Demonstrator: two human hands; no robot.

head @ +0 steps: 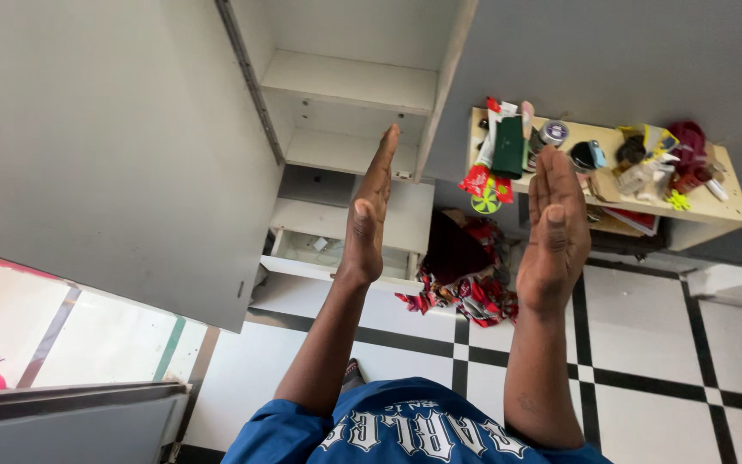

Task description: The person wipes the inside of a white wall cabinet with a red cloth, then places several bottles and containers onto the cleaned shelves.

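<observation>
1. Left hand [369, 215]: raised edge-on, fingers straight and together, palm turned toward the other hand; empty, touching nothing.
2. Right hand [556, 228]: raised beside it, well apart, fingers flat and together; likewise empty.
3. Pull-out drawer [337, 249]: one, white, standing open low in the cabinet, seen just behind the left hand; a few small scraps inside, too small to tell.
4. Cabinet [349, 94]: one, white, with two bare shelves counted above the drawer.
5. Cabinet door [113, 146]: one, grey, swung wide open at the left.
6. Progress, as a judgement: door and drawer already open; shelves bare; nothing lifted or gripped at this moment, so any handling of goods not yet begun.
7. Cloth heap [465, 275]: one, red patterned with a dark piece on top, lying on the floor between cabinet and low shelf.
8. Low wooden shelf [732, 206]: one, crowded with small goods: a dark green box [508, 146], a round tin [553, 132], red packets, others not countable.
9. Floor [646, 335]: white tiles with black bands.
10. Blue garment [405, 430] with white lettering: one, at the bottom edge.
</observation>
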